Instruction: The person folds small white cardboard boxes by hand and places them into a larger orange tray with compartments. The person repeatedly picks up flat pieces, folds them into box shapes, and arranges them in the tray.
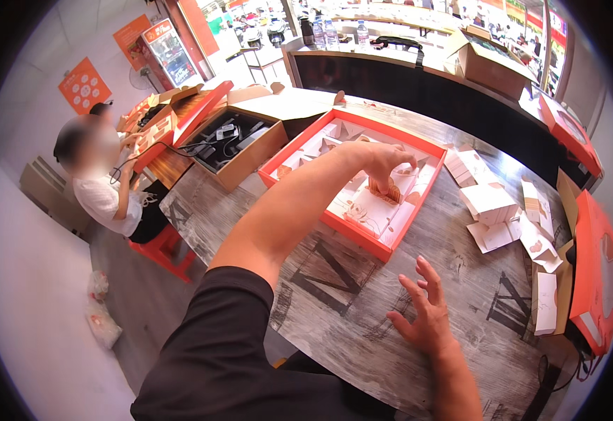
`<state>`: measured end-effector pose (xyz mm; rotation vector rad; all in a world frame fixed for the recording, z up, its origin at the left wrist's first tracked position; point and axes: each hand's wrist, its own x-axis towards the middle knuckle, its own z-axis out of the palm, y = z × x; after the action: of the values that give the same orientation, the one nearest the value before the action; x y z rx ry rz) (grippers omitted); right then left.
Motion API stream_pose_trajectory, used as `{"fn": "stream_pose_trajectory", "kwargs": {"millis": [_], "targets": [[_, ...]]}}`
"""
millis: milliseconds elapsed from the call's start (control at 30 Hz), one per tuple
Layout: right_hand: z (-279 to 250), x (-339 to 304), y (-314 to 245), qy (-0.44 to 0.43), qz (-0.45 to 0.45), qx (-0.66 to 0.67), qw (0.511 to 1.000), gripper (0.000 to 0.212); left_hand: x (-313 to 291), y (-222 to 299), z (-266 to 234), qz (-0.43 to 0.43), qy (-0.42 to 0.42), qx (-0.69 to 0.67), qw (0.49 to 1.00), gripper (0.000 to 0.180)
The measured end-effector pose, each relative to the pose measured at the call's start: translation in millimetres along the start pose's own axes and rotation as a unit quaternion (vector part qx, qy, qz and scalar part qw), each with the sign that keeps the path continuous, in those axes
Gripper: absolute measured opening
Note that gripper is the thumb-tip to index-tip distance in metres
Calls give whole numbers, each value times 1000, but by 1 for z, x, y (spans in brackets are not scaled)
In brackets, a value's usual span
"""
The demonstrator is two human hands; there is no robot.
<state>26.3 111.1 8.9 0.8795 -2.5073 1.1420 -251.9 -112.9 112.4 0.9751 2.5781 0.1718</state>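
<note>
- The wooden table (334, 316), grey and weathered with dark painted letters, fills the centre and lower right of the frame.
- The orange tray box (278, 165) sits at centre frame, slightly above the middle. Its long axis runs from upper left to lower right, and white cardboard dividers split it into compartments.
- The left hand (385, 160) reaches in over the box from the lower left, fingers bunched downward and pinching the top of the small orange ridged item (384, 189) in a compartment right of the box's centre.
- That item lies directly under the fingertips, so the left hand is far nearer it than the right.
- The right hand (424, 312) rests flat on the table at lower centre, fingers spread wide, holding nothing, well apart from the box's near edge.
- Folded white small cartons (492, 207) lie scattered to the right of the box.
</note>
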Motion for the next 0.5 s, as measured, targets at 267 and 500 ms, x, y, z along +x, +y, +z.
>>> {"fn": "stream_pose_trajectory", "kwargs": {"millis": [267, 500], "targets": [[0, 0, 2, -5, 3, -5, 1000, 75, -3, 0, 10, -3, 31, -55, 998, 96], [1, 2, 2, 0, 0, -7, 1000, 72, -9, 15, 37, -24, 147, 12, 989, 99]]}}
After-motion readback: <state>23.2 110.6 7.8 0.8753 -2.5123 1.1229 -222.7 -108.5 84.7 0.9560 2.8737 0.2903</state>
